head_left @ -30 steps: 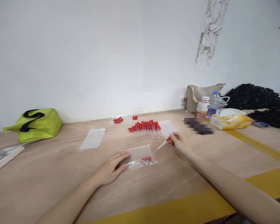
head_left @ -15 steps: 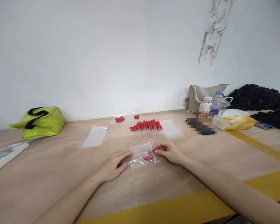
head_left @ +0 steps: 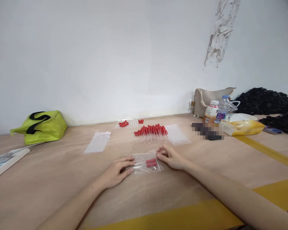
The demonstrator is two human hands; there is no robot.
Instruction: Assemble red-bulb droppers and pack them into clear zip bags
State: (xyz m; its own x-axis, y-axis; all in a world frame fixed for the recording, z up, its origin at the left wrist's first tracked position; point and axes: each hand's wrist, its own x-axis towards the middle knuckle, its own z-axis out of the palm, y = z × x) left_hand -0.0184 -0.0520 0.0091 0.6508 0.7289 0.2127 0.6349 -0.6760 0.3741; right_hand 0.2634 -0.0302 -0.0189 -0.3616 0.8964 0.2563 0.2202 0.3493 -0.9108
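Note:
A clear zip-lock bag (head_left: 140, 168) lies flat on the table with two droppers inside, their red bulbs (head_left: 151, 162) side by side near the bag's right end. My left hand (head_left: 117, 171) grips the bag's left end between its fingers and thumb, around the thin tubes of the droppers. At the red-edged mouth on the right, my right hand (head_left: 170, 156) has its thumb and forefinger closed on the bag's edge. Just beyond the bag, a row of red-bulbed droppers (head_left: 151, 132) lies with the tubes pointing toward me.
Flat zip-lock bags lie at left (head_left: 97, 142) and right (head_left: 180, 134) of the row. Loose red bulbs (head_left: 123, 123) rest on clear plastic near the wall. A yellow-green bag (head_left: 46, 127) stands far left; bottles (head_left: 211, 111) and a tissue pack (head_left: 244, 125) stand right.
The second dropper has slid left, fully into the bag, beside the first. My right hand has let go of its red bulb and moved to the bag's edge.

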